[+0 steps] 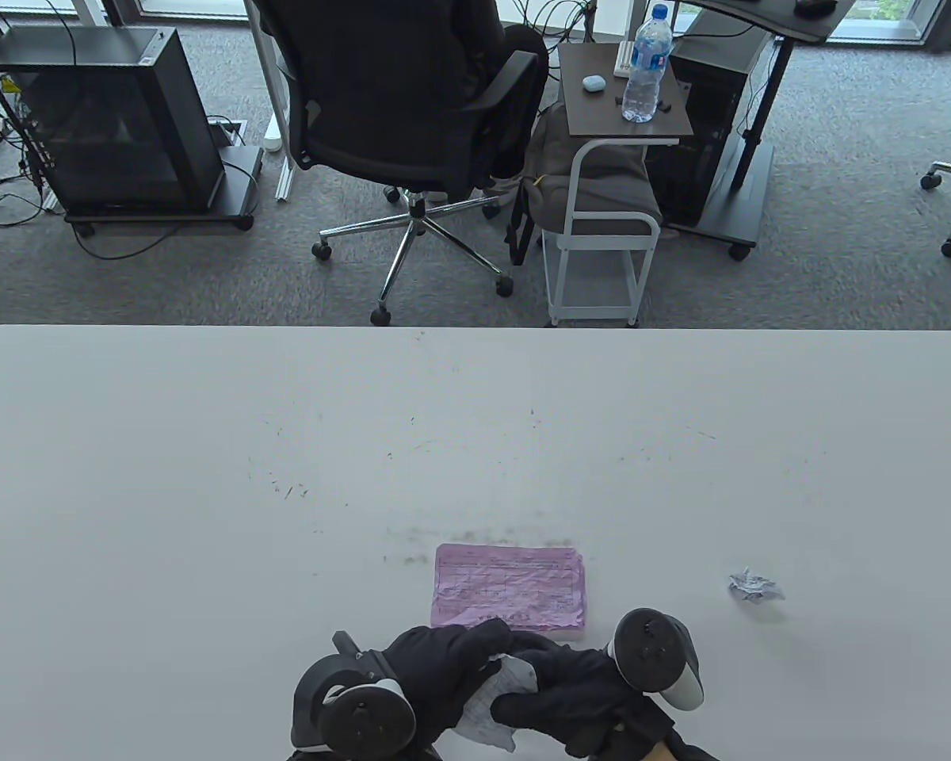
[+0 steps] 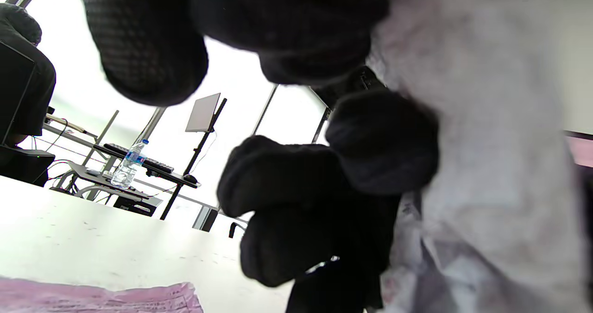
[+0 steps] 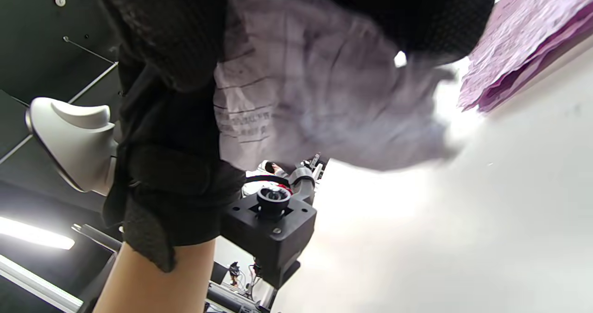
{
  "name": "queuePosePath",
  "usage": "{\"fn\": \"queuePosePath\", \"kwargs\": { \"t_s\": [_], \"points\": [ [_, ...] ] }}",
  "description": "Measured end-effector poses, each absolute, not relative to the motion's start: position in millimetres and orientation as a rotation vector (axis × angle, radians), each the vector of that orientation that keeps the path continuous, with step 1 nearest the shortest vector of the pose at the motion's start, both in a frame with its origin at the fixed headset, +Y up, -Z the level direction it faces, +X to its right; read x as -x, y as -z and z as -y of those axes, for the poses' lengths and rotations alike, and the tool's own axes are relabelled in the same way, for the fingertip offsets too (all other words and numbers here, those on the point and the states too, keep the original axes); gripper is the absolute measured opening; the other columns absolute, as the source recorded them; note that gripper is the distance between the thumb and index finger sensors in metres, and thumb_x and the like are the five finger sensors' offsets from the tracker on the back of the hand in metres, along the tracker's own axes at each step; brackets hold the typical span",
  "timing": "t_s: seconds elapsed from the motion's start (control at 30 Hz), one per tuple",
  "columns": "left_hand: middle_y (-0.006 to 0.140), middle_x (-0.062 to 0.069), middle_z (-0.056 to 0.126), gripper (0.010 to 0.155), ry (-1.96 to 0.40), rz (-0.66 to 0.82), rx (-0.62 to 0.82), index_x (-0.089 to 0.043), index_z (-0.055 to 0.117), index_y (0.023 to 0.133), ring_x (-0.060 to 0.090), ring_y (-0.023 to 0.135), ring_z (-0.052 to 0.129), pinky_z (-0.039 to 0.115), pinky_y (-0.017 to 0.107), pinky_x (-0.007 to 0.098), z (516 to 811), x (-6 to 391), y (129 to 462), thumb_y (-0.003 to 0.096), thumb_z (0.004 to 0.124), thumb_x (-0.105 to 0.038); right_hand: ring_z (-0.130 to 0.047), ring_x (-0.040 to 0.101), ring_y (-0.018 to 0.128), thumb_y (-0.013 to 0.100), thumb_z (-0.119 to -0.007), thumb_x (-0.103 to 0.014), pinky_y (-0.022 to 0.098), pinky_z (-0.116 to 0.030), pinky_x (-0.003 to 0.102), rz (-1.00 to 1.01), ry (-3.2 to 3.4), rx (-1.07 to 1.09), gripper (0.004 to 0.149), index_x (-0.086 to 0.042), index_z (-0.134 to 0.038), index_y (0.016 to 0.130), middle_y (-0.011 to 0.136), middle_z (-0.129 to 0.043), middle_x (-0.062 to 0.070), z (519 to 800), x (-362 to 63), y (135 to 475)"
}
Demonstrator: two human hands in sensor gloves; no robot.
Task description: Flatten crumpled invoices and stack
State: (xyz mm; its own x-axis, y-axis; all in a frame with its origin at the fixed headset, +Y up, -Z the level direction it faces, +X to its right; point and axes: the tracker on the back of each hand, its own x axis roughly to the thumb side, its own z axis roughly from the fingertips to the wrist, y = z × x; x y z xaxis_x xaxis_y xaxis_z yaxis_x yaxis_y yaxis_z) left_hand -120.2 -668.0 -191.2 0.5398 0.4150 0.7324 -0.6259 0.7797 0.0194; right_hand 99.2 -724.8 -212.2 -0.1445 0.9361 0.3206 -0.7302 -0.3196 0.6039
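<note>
White tabletop (image 1: 206, 444) fills the lower half of the table view, with office chairs, a side cart and a water bottle (image 1: 646, 67) on grey carpet beyond it. At the near edge both gloved hands work one crumpled invoice (image 1: 498, 701): the left hand (image 1: 436, 662) grips its left side with fingers curled over the paper, and the right hand (image 1: 559, 694) pinches its right side, so the sheet is held between them, just above the table as far as I can tell. It is partly opened, and its long axis seems to run from near-left to far-right, though creases and gloves hide its true outline. Directly beyond the hands, almost touching the fingertips, lies the stack of flattened pink invoices (image 1: 509, 588), long axis left to right, print facing up. So the sheet need only travel straight away from the person, turned to match. One more crumpled ball (image 1: 754, 587) waits to the right, nearer the right hand.
</note>
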Motion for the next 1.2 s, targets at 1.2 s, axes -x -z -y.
{"fn": "queuePosePath", "kwargs": {
  "t_s": [1.2],
  "points": [
    [0.055, 0.009, 0.096, 0.042, -0.651, 0.761, -0.170, -0.021, 0.077, 0.094, 0.011, 0.015, 0.096, 0.092, 0.036, 0.043, 675.3, 129.0, 200.3, 0.0541, 0.075, -0.031, -0.090, 0.040, 0.070, 0.051, -0.088, -0.032, 0.051, -0.080, 0.057, -0.421, -1.784, -0.743, 0.036, -0.016, -0.073, 0.080, 0.091, -0.083, 0.022, 721.4, -113.3, 215.0]
  ]
}}
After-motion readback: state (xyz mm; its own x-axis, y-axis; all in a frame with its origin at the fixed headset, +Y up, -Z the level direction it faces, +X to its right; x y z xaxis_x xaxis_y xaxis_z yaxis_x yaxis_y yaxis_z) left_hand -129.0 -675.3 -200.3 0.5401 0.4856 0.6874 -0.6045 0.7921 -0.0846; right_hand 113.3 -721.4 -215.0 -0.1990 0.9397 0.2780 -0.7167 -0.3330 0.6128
